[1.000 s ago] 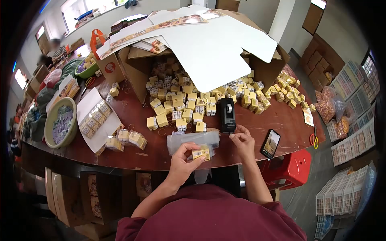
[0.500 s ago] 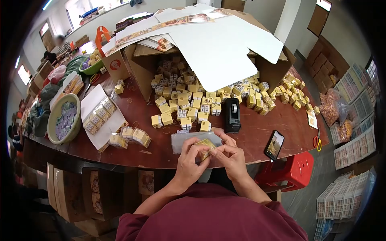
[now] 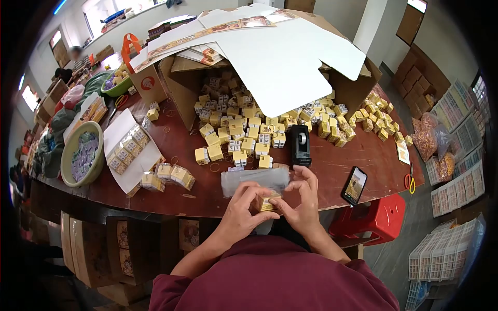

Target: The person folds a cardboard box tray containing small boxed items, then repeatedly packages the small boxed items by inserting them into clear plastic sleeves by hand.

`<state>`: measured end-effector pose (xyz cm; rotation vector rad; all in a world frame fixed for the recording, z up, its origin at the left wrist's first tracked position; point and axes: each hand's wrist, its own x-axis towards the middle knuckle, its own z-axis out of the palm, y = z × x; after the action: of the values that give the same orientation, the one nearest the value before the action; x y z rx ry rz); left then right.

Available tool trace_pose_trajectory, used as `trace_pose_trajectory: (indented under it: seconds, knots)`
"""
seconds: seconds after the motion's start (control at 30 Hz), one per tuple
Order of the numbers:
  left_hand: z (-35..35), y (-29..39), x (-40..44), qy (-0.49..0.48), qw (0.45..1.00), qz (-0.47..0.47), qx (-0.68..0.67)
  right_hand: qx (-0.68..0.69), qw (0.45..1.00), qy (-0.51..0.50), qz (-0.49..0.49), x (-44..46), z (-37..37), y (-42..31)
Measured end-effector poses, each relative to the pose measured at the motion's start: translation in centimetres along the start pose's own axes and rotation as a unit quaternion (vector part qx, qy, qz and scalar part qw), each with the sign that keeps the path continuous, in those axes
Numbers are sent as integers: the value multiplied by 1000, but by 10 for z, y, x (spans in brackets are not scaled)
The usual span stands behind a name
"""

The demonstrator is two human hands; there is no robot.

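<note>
Near the table's front edge, my left hand [image 3: 239, 211] is closed on a small yellow box [image 3: 270, 201], thumb below and fingers above it. Clear film seems to surround the box, but I cannot tell for certain. My right hand [image 3: 302, 205] lays its thumb against the box's right side, while its other fingers are raised and apart from it. Just beyond both hands a stack of clear plastic sleeves [image 3: 254, 179] lies flat. Behind the sleeves stands a black tape dispenser [image 3: 301, 147], beside many loose yellow-and-white boxes [image 3: 228, 136].
A cardboard carton [image 3: 176, 98] under white card sheets [image 3: 280, 67] spills boxes forward. Wrapped packs [image 3: 168, 178] and a green-rimmed bowl [image 3: 66, 160] are at left. A phone [image 3: 354, 185], yellow-handled scissors [image 3: 409, 183] and a red stool [image 3: 371, 223] are at right.
My right fingers have lifted off the box and spread, leaving the thumb against it. The box has been turned and sits slightly lower in my left hand.
</note>
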<state>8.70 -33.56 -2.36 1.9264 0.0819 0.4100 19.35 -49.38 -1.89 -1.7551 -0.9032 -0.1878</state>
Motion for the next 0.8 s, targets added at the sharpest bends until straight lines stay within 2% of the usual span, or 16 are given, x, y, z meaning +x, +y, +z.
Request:
trace_pose_trajectory:
  seconds: [0.03, 0.1, 0.13, 0.2, 0.23, 0.3, 0.33, 0.4, 0.47, 0.5, 0.57, 0.6, 0.63, 0.67, 0.77, 0.8]
  knots:
    - [-1, 1, 0, -5, 1000, 0, 8, 16, 998, 49, -34, 3, 3, -3]
    - [0, 3, 2, -15, 1000, 3, 23, -68, 988, -25, -134, 3, -4, 3]
    - [2, 2, 3, 4, 1000, 4, -14, -110, 975, -62, -184, 3, -8, 8]
    - [6, 1, 2, 44, 995, 5, -87, -62, 979, -140, -134, 2, -12, 15]
    - [5, 1, 2, 18, 997, 23, -76, -36, 977, -179, -108, 1, -13, 19]
    - [1, 2, 4, -32, 996, 60, -53, 191, 954, -212, 92, -7, -13, 26]
    - [4, 2, 3, -7, 992, 16, -129, 299, 909, -222, 189, -10, -13, 27]
    - [14, -5, -3, 42, 958, -70, -276, 280, 918, -200, 198, -13, -12, 12]
    - [18, -16, -6, 70, 968, -14, -241, 295, 913, -160, 234, -19, -6, 10]
    - [19, -20, -6, 85, 971, 15, -224, 245, 936, -164, 193, -17, -8, 11]
    - [10, -24, -6, 64, 993, 15, -99, 145, 968, -172, 107, -11, -18, 14]
    - [4, -19, -5, 58, 997, 28, -36, 47, 979, -194, 39, -4, -24, 11]
    - [-1, -16, -6, 51, 998, 38, 26, -50, 975, -213, -28, 5, -31, 6]
    - [-6, -14, -5, 27, 987, 95, 123, -147, 958, -228, -93, 12, -36, -1]
    - [-7, -1, -5, -130, 986, -17, 108, -128, 906, -362, -180, 28, -35, -22]
    - [-5, -6, -8, -89, 984, 53, 144, -132, 909, -343, -198, 32, -33, -30]
